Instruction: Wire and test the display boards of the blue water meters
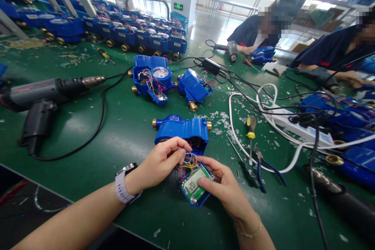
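head view: my left hand (159, 162) is nearly closed, fingertips pinching the coloured wires (189, 161) that run out of the blue meter (181, 129), which lies on the green table (125, 133) at 12 o'clock of both hands. my right hand (225, 189) curls round the display module (195, 186), thumb on its screen. a yellow screwdriver (250, 127) and pliers (263, 168) lie at 2 o'clock, a heat gun (43, 97) at 10.
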`<state>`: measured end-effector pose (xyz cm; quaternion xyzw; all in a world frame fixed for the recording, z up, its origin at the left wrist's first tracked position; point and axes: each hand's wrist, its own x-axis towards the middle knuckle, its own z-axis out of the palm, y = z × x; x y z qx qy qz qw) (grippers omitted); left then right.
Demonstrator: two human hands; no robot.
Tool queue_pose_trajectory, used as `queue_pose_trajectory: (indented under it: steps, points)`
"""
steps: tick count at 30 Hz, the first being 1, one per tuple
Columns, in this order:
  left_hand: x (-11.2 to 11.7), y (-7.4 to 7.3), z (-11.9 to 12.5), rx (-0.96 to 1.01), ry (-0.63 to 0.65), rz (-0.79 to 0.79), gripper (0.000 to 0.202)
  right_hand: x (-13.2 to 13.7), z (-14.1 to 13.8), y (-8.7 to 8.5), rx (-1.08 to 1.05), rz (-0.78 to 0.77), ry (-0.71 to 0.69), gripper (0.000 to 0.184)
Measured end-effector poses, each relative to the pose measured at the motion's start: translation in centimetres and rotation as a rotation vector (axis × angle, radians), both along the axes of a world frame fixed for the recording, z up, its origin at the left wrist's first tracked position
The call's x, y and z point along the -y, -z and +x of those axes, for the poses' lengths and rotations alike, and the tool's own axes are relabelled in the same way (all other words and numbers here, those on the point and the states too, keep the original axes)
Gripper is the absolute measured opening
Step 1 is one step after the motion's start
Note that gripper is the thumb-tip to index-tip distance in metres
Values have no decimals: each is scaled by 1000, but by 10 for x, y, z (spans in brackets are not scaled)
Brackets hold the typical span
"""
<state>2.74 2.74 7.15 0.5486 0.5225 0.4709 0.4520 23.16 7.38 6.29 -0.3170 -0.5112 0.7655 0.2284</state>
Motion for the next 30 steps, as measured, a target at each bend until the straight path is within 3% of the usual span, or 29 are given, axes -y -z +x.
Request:
queue_pose_trajectory:
  steps: [4,7,10,12,14,17,21,26,30]
  points:
    - [1,1,-1,-152,-63,121,13,-2,2,-1,-52,-13,-50,50]
    - [2,-1,-4,-338,-134,328,13,-4,6,-3,-109,-26,-108,53]
    - [4,-7,-8,-394,-193,567,9,-5,11,-4,-127,-21,-66,53]
    - [6,-11,-9,-373,-163,703,9,-6,14,-4,-128,-14,-10,53]
    - [7,-13,-8,-371,-46,770,28,-7,15,-4,-140,-17,35,52]
    - [7,-7,-3,-409,164,669,50,-8,16,-2,-168,-29,69,52]
    - [4,7,7,-436,339,307,56,-6,16,-3,-164,-35,99,52]
    - [2,8,12,-460,356,61,47,-3,16,1,-151,-18,109,51]
    - [1,3,12,-469,369,-17,45,-2,13,6,-143,43,93,49]
